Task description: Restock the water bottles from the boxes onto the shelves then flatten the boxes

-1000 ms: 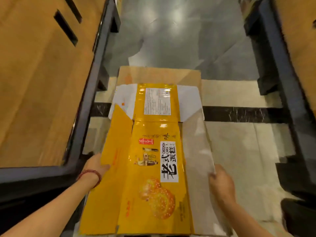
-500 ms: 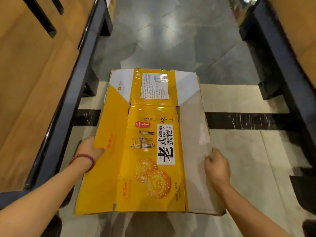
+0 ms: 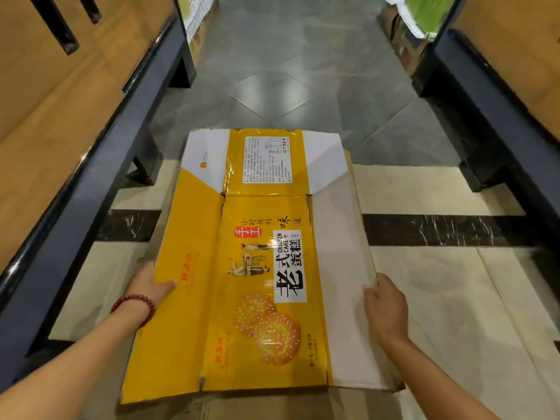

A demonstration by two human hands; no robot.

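We hold a flattened yellow box (image 3: 260, 268) out in front of us above the aisle floor (image 3: 272, 71), printed side up, with cake pictures and a label panel facing the camera; it is opened out into one long sheet, its far flaps spread toward the aisle and its near edge close to our body. Our left hand (image 3: 148, 287) grips the left edge, thumb laid on the yellow face and the other fingers tucked under, a red bead bracelet (image 3: 133, 307) at the wrist; our right hand (image 3: 386, 307) is clamped on the pale right panel, fingers curled over the edge. We judge that the two hands sit opposite each other near the sheet's near half so that the floppy card stays level and does not fold along its creases; a grip on one side alone would likely let it sag.

Beneath the yellow sheet a plain brown cardboard (image 3: 230, 407) edge shows at the near end and along the right side; it may be a second flattened box carried under the first, though we cannot tell whether it rests on the floor. Dark-framed wooden shelves (image 3: 75, 147) run along both sides of the aisle; no water bottles are in view, so restocking looks finished here and we seem to be in the flattening part of the task, probably about to stack or carry this sheet away.
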